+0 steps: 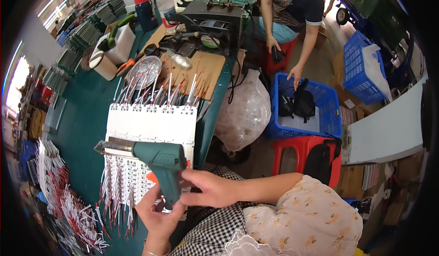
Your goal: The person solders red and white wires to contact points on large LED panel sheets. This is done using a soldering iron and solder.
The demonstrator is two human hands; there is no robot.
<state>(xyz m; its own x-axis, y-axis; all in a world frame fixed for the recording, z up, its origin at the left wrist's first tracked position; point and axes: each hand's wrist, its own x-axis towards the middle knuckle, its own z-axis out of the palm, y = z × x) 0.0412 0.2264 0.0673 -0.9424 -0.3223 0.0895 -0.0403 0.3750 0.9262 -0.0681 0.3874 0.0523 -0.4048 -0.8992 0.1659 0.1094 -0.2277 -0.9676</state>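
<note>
Both hands met on a green pistol-shaped soldering gun [157, 162] held just above the white strip panel [148, 132] on the green desk [87, 114]: the right hand [210, 189] had its grip closed round the handle, and the left hand [157, 215], fingers curled, cupped the butt from below, probably to steady it. Its metal tip [107, 147] pointed toward the panel's left edge, where bare desk left room to move, while red and white wire leads [114, 187] crowded the panel's near edge and a blue crate [331, 114] stood well off its right side.

Both hands [183, 201] raised, fingers curled
</note>
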